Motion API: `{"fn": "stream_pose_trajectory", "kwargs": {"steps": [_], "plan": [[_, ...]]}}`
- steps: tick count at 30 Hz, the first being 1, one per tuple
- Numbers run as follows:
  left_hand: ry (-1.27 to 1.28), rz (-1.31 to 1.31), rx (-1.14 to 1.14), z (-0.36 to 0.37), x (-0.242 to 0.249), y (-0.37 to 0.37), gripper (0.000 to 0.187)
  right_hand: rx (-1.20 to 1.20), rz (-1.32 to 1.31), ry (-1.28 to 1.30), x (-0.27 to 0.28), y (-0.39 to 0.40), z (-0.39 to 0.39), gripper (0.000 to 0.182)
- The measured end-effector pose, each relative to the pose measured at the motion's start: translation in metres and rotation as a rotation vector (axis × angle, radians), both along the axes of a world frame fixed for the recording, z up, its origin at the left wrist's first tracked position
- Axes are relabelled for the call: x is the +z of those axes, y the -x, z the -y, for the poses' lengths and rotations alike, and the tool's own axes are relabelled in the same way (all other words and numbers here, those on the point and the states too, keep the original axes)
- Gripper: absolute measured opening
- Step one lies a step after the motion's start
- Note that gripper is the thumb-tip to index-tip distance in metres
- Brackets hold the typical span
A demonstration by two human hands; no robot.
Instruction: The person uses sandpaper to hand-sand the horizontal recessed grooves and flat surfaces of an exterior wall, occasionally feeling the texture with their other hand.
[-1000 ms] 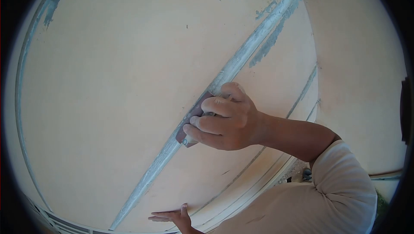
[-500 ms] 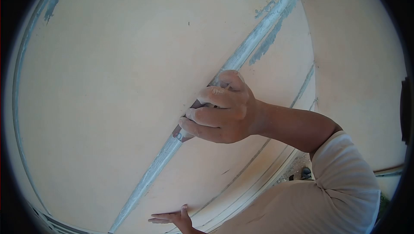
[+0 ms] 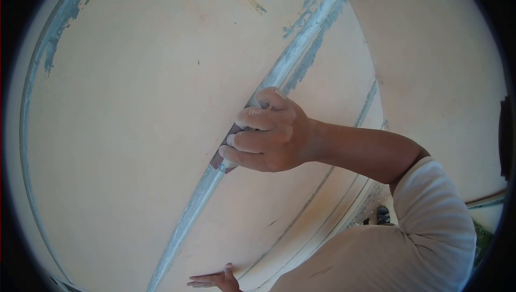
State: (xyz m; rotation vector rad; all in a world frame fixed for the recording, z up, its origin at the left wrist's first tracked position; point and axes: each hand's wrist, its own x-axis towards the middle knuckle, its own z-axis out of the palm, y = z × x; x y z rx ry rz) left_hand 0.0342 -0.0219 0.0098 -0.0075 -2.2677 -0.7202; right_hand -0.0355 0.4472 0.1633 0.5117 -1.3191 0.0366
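My right hand (image 3: pixel 271 133) has its fingers curled round a dark brown sanding pad (image 3: pixel 217 160), pressed on a long grey-white filled seam (image 3: pixel 188 211). The seam slants across a beige wall panel (image 3: pixel 123 130). Only the pad's lower end and a thin edge beside the fingers show; the rest is hidden under the hand. Pale dust coats the fingers. At the bottom of the view, my left hand (image 3: pixel 217 280) is flat against the panel, fingers extended and thumb apart, holding nothing.
Grey filler patches (image 3: pixel 306 66) lie beside the seam's upper part. More filler (image 3: pixel 64 18) runs along the upper left edge. Narrow joint lines curve across the lower right. A shod foot (image 3: pixel 383 215) shows on rough ground beyond the sleeved arm.
The view has shifted across the panel. Relative to the wall marks, my right hand has moved up along the seam with the pad. My left hand sits slightly lower in the view.
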Motion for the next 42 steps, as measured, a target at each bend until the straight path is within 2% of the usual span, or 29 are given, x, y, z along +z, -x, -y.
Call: {"fn": "stream_pose_trajectory", "kwargs": {"steps": [2,4,7,12,14,17,20,24,27,28,30,31,33,34,36,37,39,42], "plan": [[0.043,-0.012,0.087,0.001,0.000,-0.001,0.141,0.090,-0.023,0.030,0.001,0.006,0.010,0.019],[0.091,-0.014,0.184,0.002,-0.001,-0.003,0.142,0.103,0.055,-0.021,-0.002,0.003,0.027,0.019],[0.129,-0.004,0.247,0.003,-0.001,-0.004,0.141,0.102,-0.002,-0.024,0.001,0.008,0.026,0.021],[0.096,-0.005,0.314,0.005,-0.002,-0.005,0.140,-0.034,0.035,0.145,-0.007,0.001,-0.046,0.019],[0.101,-0.002,0.340,0.005,-0.002,-0.006,0.139,-0.051,0.032,0.146,-0.012,0.002,-0.034,0.019],[0.143,-0.014,0.367,0.003,0.000,-0.007,0.139,0.103,0.035,0.014,-0.002,0.006,0.015,0.018],[0.149,-0.030,0.381,0.003,0.000,-0.007,0.139,0.097,0.068,0.034,-0.002,0.001,0.019,0.016],[0.189,-0.024,0.402,0.001,0.002,-0.007,0.138,-0.111,0.022,0.169,-0.018,0.000,-0.040,0.021],[0.171,-0.015,0.403,0.002,0.001,-0.007,0.138,-0.298,0.189,0.380,-0.018,-0.017,-0.088,0.015],[0.177,-0.008,0.398,0.001,0.001,-0.006,0.138,-0.309,0.196,0.380,-0.023,-0.029,-0.088,0.015],[0.184,-0.003,0.376,0.001,0.001,-0.005,0.138,0.025,0.379,0.716,-0.031,-0.053,-0.080,0.015],[0.179,0.001,0.365,0.001,0.001,-0.005,0.138,0.006,0.376,0.709,-0.040,-0.063,-0.068,0.015],[0.151,0.017,0.343,0.001,-0.001,-0.003,0.137,0.444,0.588,1.113,-0.067,-0.077,-0.036,0.018],[0.143,0.027,0.330,0.001,-0.001,-0.002,0.137,0.420,0.588,1.105,-0.077,-0.079,-0.022,0.018],[0.145,0.052,0.305,0.002,-0.004,0.000,0.137,0.791,0.741,1.270,-0.093,-0.082,0.006,0.024],[0.171,0.047,0.274,0.003,-0.006,0.000,0.137,0.775,0.748,1.284,-0.096,-0.085,0.015,0.024],[0.203,0.058,0.250,0.013,-0.012,-0.004,0.137,1.111,0.813,1.382,-0.101,-0.089,0.035,0.025],[0.307,0.002,0.188,0.031,-0.028,0.000,0.135,1.148,0.873,1.406,-0.104,-0.096,0.061,0.016]]}}
